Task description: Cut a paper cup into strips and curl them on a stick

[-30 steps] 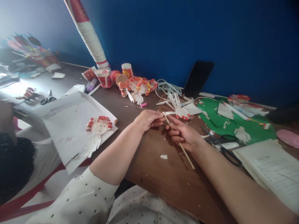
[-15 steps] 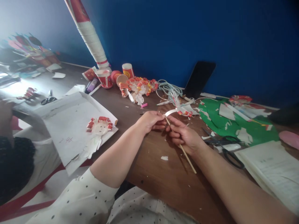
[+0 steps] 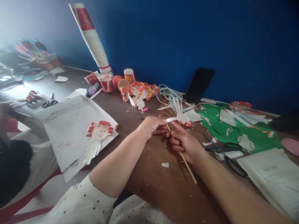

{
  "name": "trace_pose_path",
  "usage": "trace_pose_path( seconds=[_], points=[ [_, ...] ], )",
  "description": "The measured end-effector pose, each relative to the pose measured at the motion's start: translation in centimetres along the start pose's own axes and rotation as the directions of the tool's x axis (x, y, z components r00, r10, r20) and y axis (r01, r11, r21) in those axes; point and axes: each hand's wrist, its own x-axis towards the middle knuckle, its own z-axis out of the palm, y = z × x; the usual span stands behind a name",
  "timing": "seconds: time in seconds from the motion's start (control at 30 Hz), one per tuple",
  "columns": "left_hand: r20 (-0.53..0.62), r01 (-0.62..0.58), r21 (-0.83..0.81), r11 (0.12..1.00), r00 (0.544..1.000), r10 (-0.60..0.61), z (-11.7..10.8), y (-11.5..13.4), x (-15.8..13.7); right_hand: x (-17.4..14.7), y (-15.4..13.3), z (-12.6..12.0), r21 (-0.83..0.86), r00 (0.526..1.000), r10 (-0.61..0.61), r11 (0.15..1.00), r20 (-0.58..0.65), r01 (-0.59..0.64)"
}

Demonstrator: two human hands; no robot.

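Observation:
My right hand (image 3: 184, 141) grips a thin wooden stick (image 3: 187, 163) that slants down toward me over the brown table (image 3: 151, 183). My left hand (image 3: 151, 126) pinches the white strip of a cut paper-cup piece (image 3: 179, 115) against the stick's top end. That piece has white fringes standing up and curled red-and-white tips. Both hands meet just above the table's middle.
A paper-cup figure (image 3: 99, 132) lies on a white sheet (image 3: 70, 130) at left. A tall cup stack (image 3: 92, 35), loose cups, finished figures (image 3: 140, 90), a cable and a dark tablet (image 3: 198, 85) stand at the back. Green paper (image 3: 233, 129), scissors (image 3: 230, 155) and a booklet (image 3: 273, 177) lie right.
The view has tilted slightly, so everything sits a little lower in frame. The hands stay together on the stick and paper piece; the fringed piece has turned a little between the fingers.

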Motion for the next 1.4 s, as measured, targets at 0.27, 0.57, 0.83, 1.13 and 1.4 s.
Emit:
trace_pose_path(
  seconds=[0.27, 0.57, 0.83, 1.13, 1.4],
  points=[
    [-0.090, -0.027, 0.106, 0.994, 0.995, 0.037, 0.51, 0.03, 0.05, -0.24, -0.01, 0.24, 0.011, 1.000, 0.001, 1.000, 0.016, -0.001],
    [-0.095, -0.053, 0.188, 0.981, 0.993, 0.072, 0.52, -0.46, 0.31, -0.19, 0.09, 0.65, 0.004, 1.000, 0.016, 1.000, -0.010, -0.015],
    [-0.045, -0.004, 0.093, 0.996, 0.999, 0.009, 0.55, 0.05, -0.06, -0.23, 0.24, 0.42, -0.023, 1.000, -0.013, 1.000, 0.005, 0.013],
    [-0.014, 0.048, 0.079, 0.996, 0.999, -0.047, 0.34, 0.31, -0.10, -0.15, 0.28, 0.28, -0.032, 1.000, -0.001, 0.999, -0.001, 0.001],
    [-0.044, 0.017, 0.030, 0.999, 0.999, -0.016, 0.51, -0.07, 0.10, -0.38, 0.13, 0.59, -0.041, 0.998, -0.004, 0.999, -0.059, 0.001]
  ],
)
